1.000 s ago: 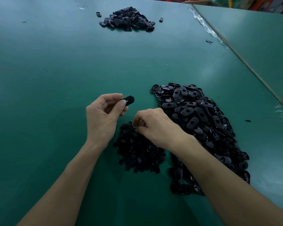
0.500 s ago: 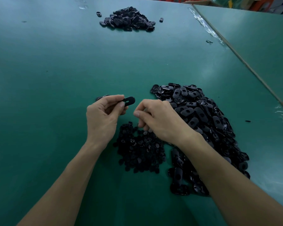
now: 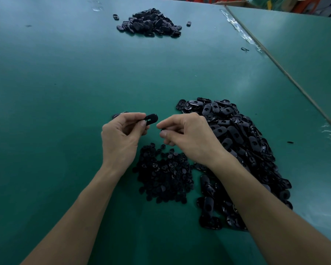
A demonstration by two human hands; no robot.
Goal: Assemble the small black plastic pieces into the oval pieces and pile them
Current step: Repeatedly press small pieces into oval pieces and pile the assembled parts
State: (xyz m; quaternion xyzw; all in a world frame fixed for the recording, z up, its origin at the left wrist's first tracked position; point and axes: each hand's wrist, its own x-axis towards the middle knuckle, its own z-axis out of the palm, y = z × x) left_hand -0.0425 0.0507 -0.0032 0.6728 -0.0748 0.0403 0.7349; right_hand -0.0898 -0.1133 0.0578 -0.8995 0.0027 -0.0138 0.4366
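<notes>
Left hand point(image 3: 120, 138) thumb and forefinger pinch one oval piece point(image 3: 151, 119) by its end, slot facing up; right hand point(image 3: 189, 138) fingertips, just beside it and not touching, pinch a small black piece point(image 3: 162, 129), mostly hidden. Both held above the green table point(image 3: 65, 92). Small-piece pile point(image 3: 164, 178) sits under the hands, oval-piece heap point(image 3: 241, 142) right of it, far pile point(image 3: 149, 22) well apart at the table's far end.

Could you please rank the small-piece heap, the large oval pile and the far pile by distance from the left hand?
1. Heap of small black plastic pieces, just right.
2. Large pile of black oval pieces, farther right.
3. Far black pile, ahead.
</notes>
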